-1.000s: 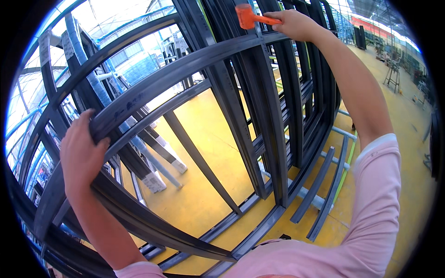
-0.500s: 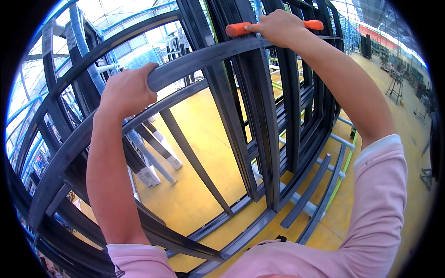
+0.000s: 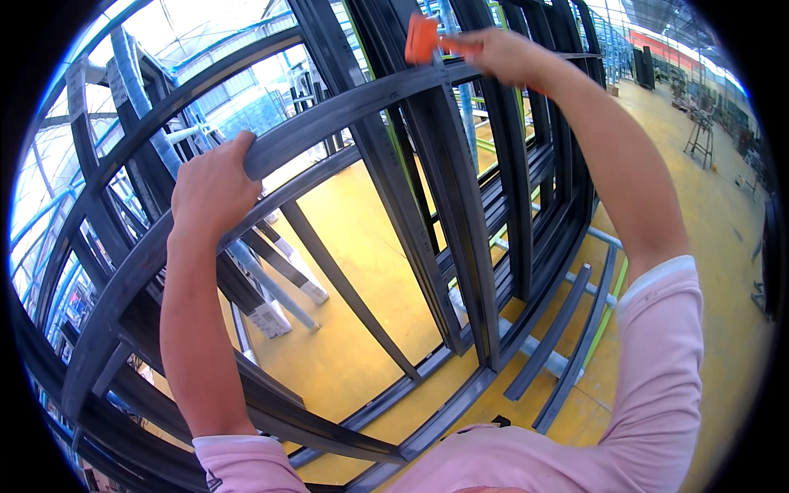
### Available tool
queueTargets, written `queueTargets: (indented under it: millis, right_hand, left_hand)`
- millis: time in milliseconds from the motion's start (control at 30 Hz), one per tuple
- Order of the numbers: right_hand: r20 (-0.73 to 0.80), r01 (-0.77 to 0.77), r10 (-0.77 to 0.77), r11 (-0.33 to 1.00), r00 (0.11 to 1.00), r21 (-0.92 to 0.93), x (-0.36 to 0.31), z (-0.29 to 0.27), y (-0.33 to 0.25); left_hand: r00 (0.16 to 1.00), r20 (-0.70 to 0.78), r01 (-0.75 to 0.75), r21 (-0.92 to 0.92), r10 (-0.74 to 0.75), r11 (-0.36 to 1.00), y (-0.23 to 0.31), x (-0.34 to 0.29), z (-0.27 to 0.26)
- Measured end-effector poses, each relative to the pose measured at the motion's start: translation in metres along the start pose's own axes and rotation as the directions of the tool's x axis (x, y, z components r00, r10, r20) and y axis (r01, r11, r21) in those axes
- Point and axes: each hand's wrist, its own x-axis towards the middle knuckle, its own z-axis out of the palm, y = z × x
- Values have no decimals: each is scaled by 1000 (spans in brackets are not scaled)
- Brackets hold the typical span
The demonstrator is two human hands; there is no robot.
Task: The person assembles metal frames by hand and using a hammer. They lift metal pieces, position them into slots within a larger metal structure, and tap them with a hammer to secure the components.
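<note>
My left hand [image 3: 212, 185] is closed over the top rail of a dark grey metal frame [image 3: 329, 123], its thumb lying along the rail's upper edge. In my right hand [image 3: 509, 57] is an orange mallet [image 3: 422, 39], its blocky head pointing left and raised above the rail near an upright bar. The mallet head is apart from the rail. My right fingers are slightly blurred but wrapped round the handle.
Several more dark frames [image 3: 514, 181] stand upright close behind and to the right. Loose dark bars [image 3: 552, 329] lie across pale rack tubes [image 3: 534, 353] at the lower right. Blue-wrapped posts [image 3: 131, 74] rise at the left, over a yellow floor [image 3: 345, 238].
My right hand has turned the mallet, so its head now sits higher and upright above the rail. My left hand keeps its hold, shifted slightly left and down in view.
</note>
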Motion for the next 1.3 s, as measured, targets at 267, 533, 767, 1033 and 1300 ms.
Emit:
queueTargets:
  millis: [267,533,767,1033,1300]
  right_hand:
    - [-662,336,-23,875,749,349,-41,103,40]
    - [-540,237,37,872,841,429,-38,161,28]
    - [-593,302,-76,908,801,291,-32,160,56]
    - [-195,-73,225,811,955,581,-80,160,86]
    - [494,-662,443,544,748,515,-377,307,216]
  left_hand:
    - [998,-53,21,15,-20,1000,5,5,4]
    - [993,-78,84,-13,-85,996,11,1,7]
    - [980,-129,150,1,-149,989,23,0,11]
    - [856,-493,246,124,-156,961,53,8,65]
    - [976,213,73,-148,-40,986,138,168,49]
